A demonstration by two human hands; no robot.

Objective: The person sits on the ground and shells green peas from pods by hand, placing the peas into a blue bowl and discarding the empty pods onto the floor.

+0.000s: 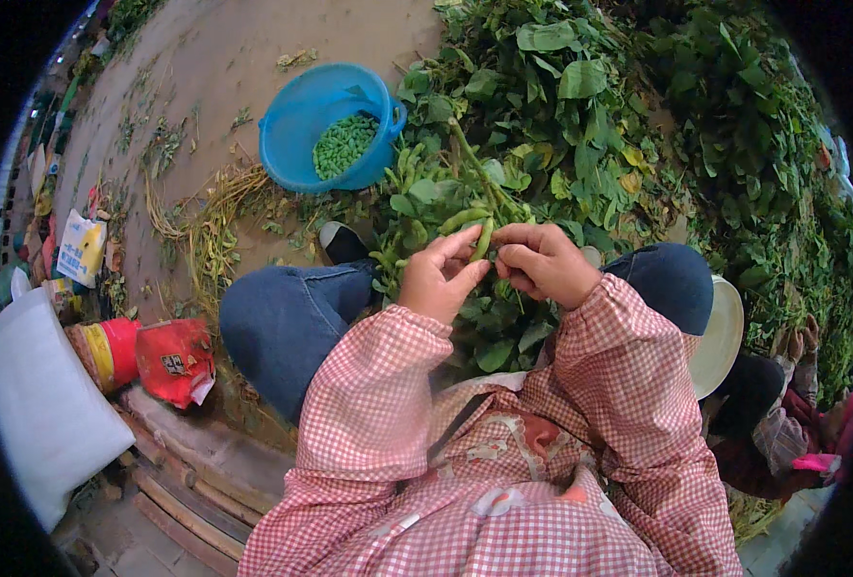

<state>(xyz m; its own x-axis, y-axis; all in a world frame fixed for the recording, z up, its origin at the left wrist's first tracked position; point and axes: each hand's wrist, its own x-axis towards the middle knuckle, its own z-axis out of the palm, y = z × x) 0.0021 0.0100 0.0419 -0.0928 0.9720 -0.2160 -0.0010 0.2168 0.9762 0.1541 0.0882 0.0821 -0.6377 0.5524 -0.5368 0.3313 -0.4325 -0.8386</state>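
Note:
My left hand (437, 278) pinches a plump green soybean pod (483, 241) between thumb and fingers. Just beside it, my right hand (545, 263) has its thumb and bent fingers at the same pod; what lies inside that grip is partly hidden. Behind both hands rises a cut bean stalk (473, 155) with more pods and leaves on it. A blue plastic basin (276, 137) stands on the ground beyond my left knee. Shelled green beans (345, 146) lie heaped in its bottom.
Leafy bean plants (578, 122) are piled ahead and right. A pale round container (718, 339) stands by my right knee. Another person (794, 425) is at the lower right. Red packaging (175, 360) and a white foam-like block (51, 404) lie left.

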